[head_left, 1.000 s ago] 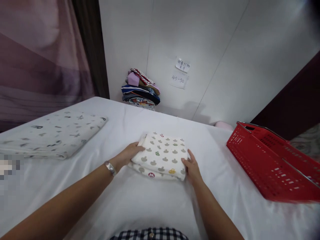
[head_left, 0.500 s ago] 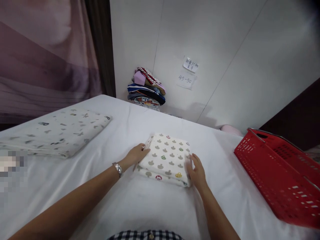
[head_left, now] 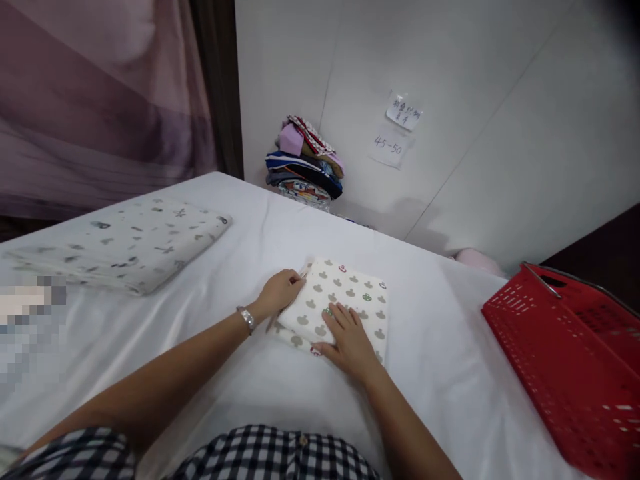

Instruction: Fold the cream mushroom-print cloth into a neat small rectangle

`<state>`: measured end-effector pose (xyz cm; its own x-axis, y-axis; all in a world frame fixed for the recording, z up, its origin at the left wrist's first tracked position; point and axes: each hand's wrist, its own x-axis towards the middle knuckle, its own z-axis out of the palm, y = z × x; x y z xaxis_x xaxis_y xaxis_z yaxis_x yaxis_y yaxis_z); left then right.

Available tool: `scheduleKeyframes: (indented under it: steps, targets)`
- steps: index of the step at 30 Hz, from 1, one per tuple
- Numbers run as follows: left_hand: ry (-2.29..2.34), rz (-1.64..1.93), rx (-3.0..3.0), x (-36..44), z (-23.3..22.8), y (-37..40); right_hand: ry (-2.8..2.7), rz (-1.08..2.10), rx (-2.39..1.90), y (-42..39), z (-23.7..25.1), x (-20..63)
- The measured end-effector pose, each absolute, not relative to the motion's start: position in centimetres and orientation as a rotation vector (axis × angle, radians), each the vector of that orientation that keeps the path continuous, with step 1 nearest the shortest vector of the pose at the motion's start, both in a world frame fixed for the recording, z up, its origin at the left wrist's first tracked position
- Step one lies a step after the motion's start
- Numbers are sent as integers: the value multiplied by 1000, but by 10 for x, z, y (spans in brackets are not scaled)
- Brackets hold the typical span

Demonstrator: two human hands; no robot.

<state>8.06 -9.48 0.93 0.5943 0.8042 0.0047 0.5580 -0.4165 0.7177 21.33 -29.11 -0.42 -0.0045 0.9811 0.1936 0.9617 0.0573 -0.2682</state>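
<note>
As the scene lies, biggest thing first:
Table [head_left: 440,373]: white sheet, a flat bed for cloth.
Red basket [head_left: 565,373]: right edge, near.
Printed sheet [head_left: 125,243]: folded, far left.
Folded cloth [head_left: 350,293]: mid-table, centred before the person.
Right hand [head_left: 350,340]: flat and spread on top, seemingly pressing the fold.
Left hand [head_left: 280,293]: fingers curled at the cloth's left edge, likely steadying it.
</note>
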Motion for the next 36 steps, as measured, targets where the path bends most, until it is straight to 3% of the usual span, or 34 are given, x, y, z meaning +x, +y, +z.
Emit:
scheduleKeyframes:
  steps: [8,26,36]
  targets:
    - [981,335,1813,28,7,-120,-2064,55,-1933,-294,-3,213]
    - [1076,492,2035,27,34,-161,-1974,-143,-1867,-315,-5,198]
    - [1137,364,2002,16,0,-158,-2049,-113,-1928,-322,-14,189]
